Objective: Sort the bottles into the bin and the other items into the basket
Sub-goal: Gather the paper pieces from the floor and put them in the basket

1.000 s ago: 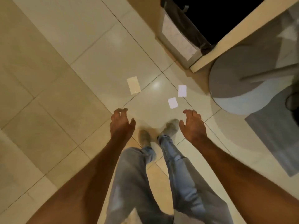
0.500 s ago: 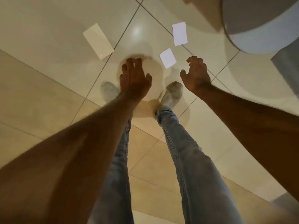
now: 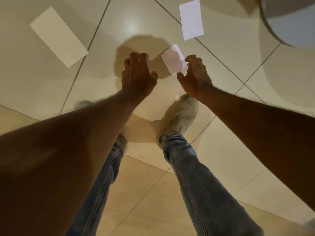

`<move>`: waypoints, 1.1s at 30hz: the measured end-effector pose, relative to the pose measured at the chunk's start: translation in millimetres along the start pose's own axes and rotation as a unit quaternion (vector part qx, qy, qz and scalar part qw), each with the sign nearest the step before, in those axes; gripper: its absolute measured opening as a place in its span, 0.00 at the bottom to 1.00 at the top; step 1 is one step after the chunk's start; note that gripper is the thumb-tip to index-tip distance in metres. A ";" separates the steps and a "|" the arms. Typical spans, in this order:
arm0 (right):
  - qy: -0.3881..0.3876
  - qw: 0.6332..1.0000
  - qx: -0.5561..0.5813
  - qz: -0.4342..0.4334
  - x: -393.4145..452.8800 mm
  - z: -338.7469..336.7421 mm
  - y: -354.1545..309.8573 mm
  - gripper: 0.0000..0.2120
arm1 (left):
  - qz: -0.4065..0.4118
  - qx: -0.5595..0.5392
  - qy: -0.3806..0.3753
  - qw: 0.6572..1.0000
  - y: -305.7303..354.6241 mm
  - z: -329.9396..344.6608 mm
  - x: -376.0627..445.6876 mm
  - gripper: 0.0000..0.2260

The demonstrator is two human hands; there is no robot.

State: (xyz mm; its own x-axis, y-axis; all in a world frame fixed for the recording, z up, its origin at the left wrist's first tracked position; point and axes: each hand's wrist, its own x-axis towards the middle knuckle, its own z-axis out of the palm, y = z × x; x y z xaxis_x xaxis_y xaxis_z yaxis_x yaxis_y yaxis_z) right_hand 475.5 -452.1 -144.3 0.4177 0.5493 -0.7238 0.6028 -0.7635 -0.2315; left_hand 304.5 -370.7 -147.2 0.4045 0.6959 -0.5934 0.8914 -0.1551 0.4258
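Both hands reach down twd the floor, palms down.

Left hand: fingers spread & loosely curled, nothing in it, over a shadow patch on the tile.

Right hand: fingers curled, thumb set apart from them, gap between; holds nothing that shows. Fingertips sit at the right edge of the small paper slip; thumb tip near its lower corner. Contact w/ the slip – cannot tell, view is soft there.

Small slip: white, thin, flat, rectangular, lies tilted on the floor between the two hands, closer to the right one.

2nd white card: rectangular, flat, further out, above the right hand, across a grout line. Well apart from both hands.

3rd piece, long pale card: glossy-looking, lies diagonal far left, well apart from the left hand.

Floor: large glossy beige tiles, thin dark grout lines, lamp glare near top centre.

Round grey-white base at top right corner, curved rim, partly cut off.

Pale worn shoe under the right wrist; blue jeans.
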 end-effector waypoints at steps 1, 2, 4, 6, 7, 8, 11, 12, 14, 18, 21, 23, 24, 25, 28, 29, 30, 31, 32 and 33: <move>0.004 1.000 -0.001 -0.002 7.8 0.4 4.2 0.25 | 0.002 -0.007 0.001 1.000 2.2 9.6 6.8 0.24; 0.010 1.000 -0.001 -0.005 15.5 -0.9 9.1 0.25 | 0.004 -0.013 0.002 1.000 5.6 18.7 13.7 0.24; 0.027 0.999 -0.006 -0.027 31.5 -5.3 18.4 0.25 | 0.013 -0.018 0.006 1.000 13.0 35.8 27.9 0.25; 0.055 0.997 -0.016 -0.053 48.7 -10.8 25.9 0.25 | 0.025 -0.014 0.016 0.999 20.4 50.5 42.9 0.27; 0.072 0.996 -0.012 -0.055 58.4 -13.4 28.0 0.26 | 0.033 -0.010 0.024 0.999 23.8 57.0 50.4 0.27; 0.093 0.994 0.002 -0.050 68.2 -15.9 29.5 0.25 | 0.043 -0.003 0.033 0.999 26.7 62.9 57.5 0.28; 0.165 0.984 0.060 -0.016 98.1 -21.0 28.0 0.23 | 0.079 0.038 0.062 0.994 32.0 76.5 74.7 0.32; 0.184 0.980 0.069 -0.006 107.5 -21.8 27.6 0.23 | 0.092 0.056 0.065 0.992 32.7 79.3 78.8 0.33; 0.203 0.977 0.065 0.009 123.9 -21.5 26.2 0.25 | 0.130 0.112 0.048 0.984 32.1 83.3 85.1 0.37; 0.218 0.976 0.010 0.020 142.6 -18.6 21.0 0.33 | 0.170 0.206 0.016 0.964 29.2 87.6 89.6 0.42; 0.212 0.977 0.001 0.035 149.2 -18.7 13.7 0.36 | 0.168 0.219 0.019 0.961 36.0 87.1 89.7 0.39; 0.196 0.979 0.031 0.045 151.5 -19.9 10.3 0.36 | 0.173 0.226 0.012 0.959 42.7 85.6 92.0 0.35; 0.187 0.980 0.053 0.050 152.2 -21.1 9.1 0.35 | 0.174 0.224 0.010 0.959 45.8 84.6 92.7 0.32; 0.176 0.980 0.078 0.052 152.8 -22.7 7.8 0.35 | 0.173 0.219 0.010 0.960 48.3 83.7 93.0 0.29; 0.136 0.978 0.148 0.057 156.2 -27.7 3.2 0.33 | 0.168 0.191 0.007 0.967 49.4 81.3 92.2 0.20; 0.123 0.978 0.156 0.059 157.0 -28.6 2.1 0.32 | 0.169 0.165 0.000 0.972 47.8 81.2 92.2 0.17; 0.112 0.980 0.153 0.058 157.2 -28.8 1.8 0.31 | 0.168 0.123 -0.015 0.978 46.0 80.7 92.4 0.15; 0.105 0.982 0.147 0.053 156.2 -28.3 1.9 0.30 | 0.155 0.068 -0.041 0.985 44.5 79.2 92.6 0.15; 0.103 0.984 0.142 0.043 153.2 -27.5 2.8 0.27 | 0.128 0.009 -0.072 0.989 43.5 76.3 92.2 0.15; 0.104 0.984 0.139 0.030 148.5 -26.1 3.7 0.25 | 0.089 -0.051 -0.094 0.990 42.1 72.4 90.8 0.16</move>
State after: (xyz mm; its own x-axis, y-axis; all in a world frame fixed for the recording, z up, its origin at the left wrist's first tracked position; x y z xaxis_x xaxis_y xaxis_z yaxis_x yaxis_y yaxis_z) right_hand 557.4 -364.5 -235.6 0.5952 0.5353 -0.5993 0.3750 -0.8447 -0.3820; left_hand 393.6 -364.8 -232.6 0.5933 0.5199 -0.6146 0.7808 -0.1860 0.5964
